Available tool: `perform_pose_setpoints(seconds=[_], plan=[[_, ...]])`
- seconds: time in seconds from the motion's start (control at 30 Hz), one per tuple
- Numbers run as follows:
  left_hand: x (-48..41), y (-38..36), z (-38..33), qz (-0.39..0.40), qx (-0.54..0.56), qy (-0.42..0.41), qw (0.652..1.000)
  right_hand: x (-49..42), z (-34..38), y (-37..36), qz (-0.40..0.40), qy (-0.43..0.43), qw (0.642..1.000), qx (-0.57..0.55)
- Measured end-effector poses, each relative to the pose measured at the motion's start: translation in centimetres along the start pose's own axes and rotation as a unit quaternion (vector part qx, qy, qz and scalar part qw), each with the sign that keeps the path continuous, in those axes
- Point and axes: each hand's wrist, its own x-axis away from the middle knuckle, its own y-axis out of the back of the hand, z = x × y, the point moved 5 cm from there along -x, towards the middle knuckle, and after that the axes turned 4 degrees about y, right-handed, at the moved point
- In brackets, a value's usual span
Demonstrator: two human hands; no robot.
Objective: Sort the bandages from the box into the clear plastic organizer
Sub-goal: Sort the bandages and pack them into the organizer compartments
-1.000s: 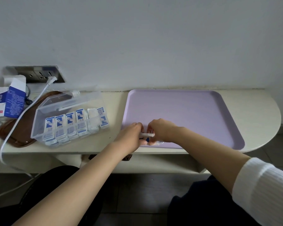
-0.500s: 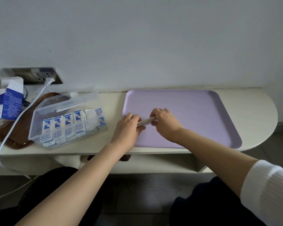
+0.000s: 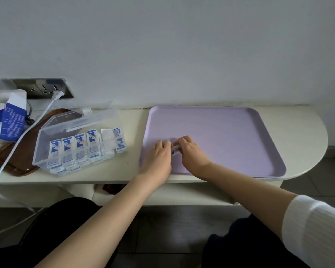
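The cream desk point(image 3: 298, 120) ran along the wall, its right end rounded. A lilac tray point(image 3: 220, 128) took up most of the desk's right half, reaching from the back edge almost to the front. Toward the left end sat the clear plastic organizer point(image 3: 45, 149), its lid point(image 3: 81, 120) thrown open toward the wall, and its row of compartments was filled with blue-and-white bandages point(image 3: 79, 144) standing on end, except one compartment that showed mostly plain white wrappers. The organizer's left corner overlapped a brown tray point(image 3: 17, 161) that lay at the desk's left end. At the back left corner stood the bandage box point(image 3: 10, 120), white and blue, with its top flap open. A white cable point(image 3: 17, 144) ran from a plug point(image 3: 57, 94) in the wall socket point(image 3: 37, 88) across the brown tray and over the front edge. Over the tray's near left part both hands met: the left hand point(image 3: 159, 153) and the right hand point(image 3: 191, 151), fingers curled, pinched a held bandage point(image 3: 175, 148) between them from either side. Whether it was one wrapper or several, I could not tell.
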Motion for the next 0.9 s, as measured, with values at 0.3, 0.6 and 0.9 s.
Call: perform_pose_setpoints(seconds=[0.3,0.6,0.9], plan=[[0.3,-1.3,0.9,0.018,-0.029,0.034,0.999,0.6,0.1,-0.3,0.028,0.007,0.998,0.062],[1.2,-1.0,1.4,0.052,0.007,0.033,0.998,1.0,0.7,-0.8,0.052,0.034,0.998,0.031],[2.1,0.7,2.3,0.043,0.168,0.041,0.984,0.3,1.2,0.6,-0.027,0.036,0.999,0.001]])
